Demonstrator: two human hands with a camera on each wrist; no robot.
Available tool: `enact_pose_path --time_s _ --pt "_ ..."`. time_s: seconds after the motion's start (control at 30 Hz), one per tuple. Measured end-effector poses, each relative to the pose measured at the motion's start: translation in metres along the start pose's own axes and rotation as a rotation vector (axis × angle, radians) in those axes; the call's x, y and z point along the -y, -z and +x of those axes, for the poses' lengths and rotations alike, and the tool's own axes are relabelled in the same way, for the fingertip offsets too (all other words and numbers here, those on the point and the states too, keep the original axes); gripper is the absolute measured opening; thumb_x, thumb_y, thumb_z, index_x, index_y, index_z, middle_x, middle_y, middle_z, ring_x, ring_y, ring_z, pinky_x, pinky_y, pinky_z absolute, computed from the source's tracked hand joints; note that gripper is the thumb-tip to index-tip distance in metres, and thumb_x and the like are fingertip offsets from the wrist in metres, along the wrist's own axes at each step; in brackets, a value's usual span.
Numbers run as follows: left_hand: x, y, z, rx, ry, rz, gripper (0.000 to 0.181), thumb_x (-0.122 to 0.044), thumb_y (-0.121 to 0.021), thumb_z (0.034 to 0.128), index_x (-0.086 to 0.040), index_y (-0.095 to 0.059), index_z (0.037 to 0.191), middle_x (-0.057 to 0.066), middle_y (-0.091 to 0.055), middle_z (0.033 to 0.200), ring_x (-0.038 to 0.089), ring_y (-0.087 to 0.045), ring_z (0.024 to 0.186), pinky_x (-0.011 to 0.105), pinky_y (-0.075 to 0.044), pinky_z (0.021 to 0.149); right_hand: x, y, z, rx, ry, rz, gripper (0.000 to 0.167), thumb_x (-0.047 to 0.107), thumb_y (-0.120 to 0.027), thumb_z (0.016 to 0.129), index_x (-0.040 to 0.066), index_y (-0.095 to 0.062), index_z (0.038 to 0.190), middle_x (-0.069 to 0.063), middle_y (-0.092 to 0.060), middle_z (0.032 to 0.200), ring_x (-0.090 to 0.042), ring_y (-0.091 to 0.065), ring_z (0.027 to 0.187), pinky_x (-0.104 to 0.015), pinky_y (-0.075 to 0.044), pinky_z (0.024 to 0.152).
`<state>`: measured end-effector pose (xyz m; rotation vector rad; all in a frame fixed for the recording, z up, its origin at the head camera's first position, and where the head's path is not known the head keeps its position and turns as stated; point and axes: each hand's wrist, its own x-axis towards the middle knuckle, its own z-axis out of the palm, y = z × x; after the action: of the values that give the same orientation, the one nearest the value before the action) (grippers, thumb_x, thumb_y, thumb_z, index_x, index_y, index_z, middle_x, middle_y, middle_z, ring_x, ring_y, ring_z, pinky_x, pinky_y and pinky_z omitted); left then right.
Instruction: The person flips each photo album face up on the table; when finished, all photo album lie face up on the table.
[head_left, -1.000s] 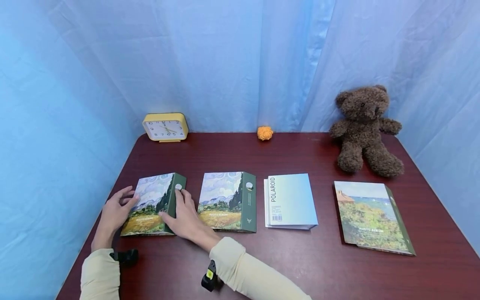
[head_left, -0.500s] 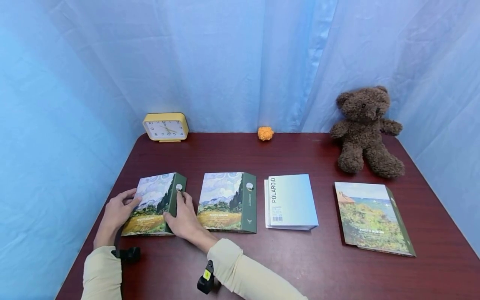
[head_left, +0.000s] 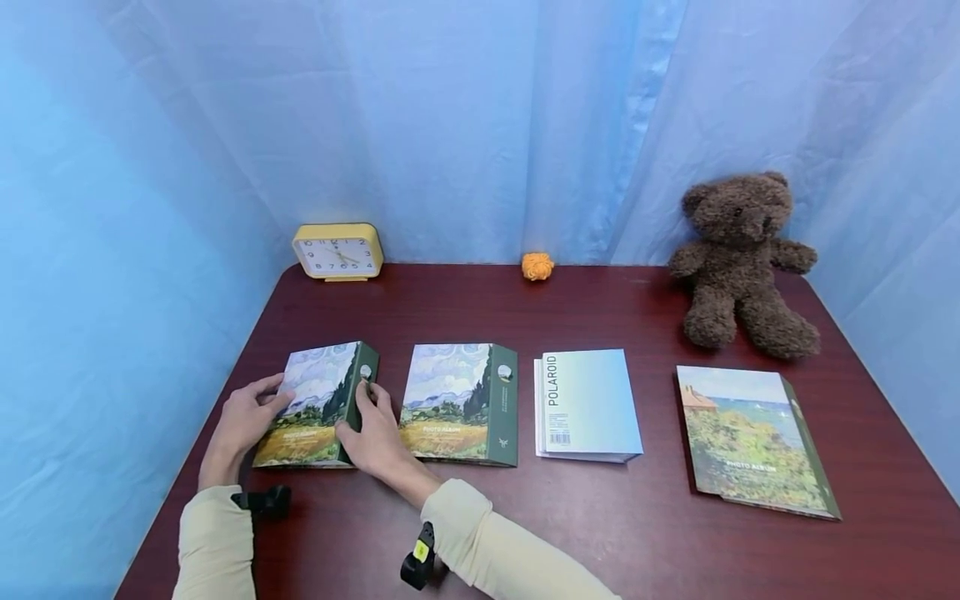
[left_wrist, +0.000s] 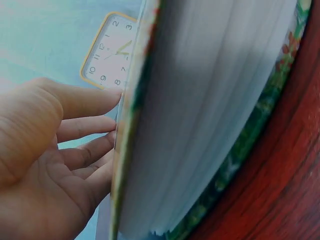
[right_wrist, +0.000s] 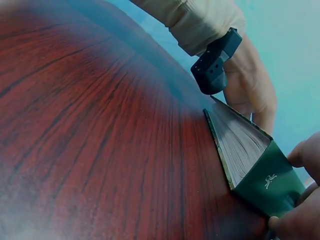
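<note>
Fingers (left_wrist: 89, 128) of the left hand (head_left: 243, 423) rest straight against the leftmost album (head_left: 309, 404), not grasping. The right hand (head_left: 375, 437) pinches its green spine (right_wrist: 270, 185).

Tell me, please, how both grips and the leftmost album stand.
Left grip touching leftmost album; right grip holding its green spine. Album face up. Nearest obstacle: matching album on its right.

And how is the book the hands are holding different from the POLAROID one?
The held book has a colourful landscape painting; the POLAROID book is mostly pale blue. The left hand and right hand touch the held book; neither touches the POLAROID book. Both have words on their covers.
</note>
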<state>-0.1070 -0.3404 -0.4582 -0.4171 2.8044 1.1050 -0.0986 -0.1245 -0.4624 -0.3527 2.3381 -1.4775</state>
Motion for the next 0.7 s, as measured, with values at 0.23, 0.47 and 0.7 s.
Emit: enact_pose_path --time_s 0.23,0.47,0.7 --pt "-0.006 0.001 -0.001 0.043 0.029 -0.015 0.065 -0.039 -0.051 0.0980 0.000 -0.033 0.147 0.033 -0.041 0.141 0.046 -0.049 0.123 0.057 -0.045 0.095 0.003 0.003 0.000 -0.004 0.004 0.012 0.067 0.039 -0.048 0.098 0.020 -0.017 0.154 -0.005 -0.012 0.159 -0.022 -0.034 0.140 -0.040 -0.040 0.105" --pt "-0.015 0.001 -0.003 0.090 0.009 -0.023 0.067 -0.039 -0.052 0.0975 -0.003 -0.030 0.149 0.032 -0.035 0.146 0.046 -0.045 0.126 0.057 -0.044 0.097 0.007 0.008 0.001 -0.026 0.019 -0.004 0.068 0.042 -0.048 0.097 0.022 -0.017 0.154 -0.011 -0.017 0.159 -0.025 -0.036 0.139 -0.042 -0.039 0.106" --pt "-0.026 -0.002 -0.004 0.176 -0.063 -0.078 0.076 -0.047 -0.052 0.0953 -0.005 -0.024 0.152 0.030 -0.026 0.151 0.047 -0.039 0.128 0.061 -0.040 0.098 0.014 0.019 0.003 -0.057 0.050 -0.031 0.067 0.045 -0.050 0.096 0.026 -0.021 0.153 -0.016 -0.029 0.154 -0.032 -0.036 0.138 -0.049 -0.037 0.107"
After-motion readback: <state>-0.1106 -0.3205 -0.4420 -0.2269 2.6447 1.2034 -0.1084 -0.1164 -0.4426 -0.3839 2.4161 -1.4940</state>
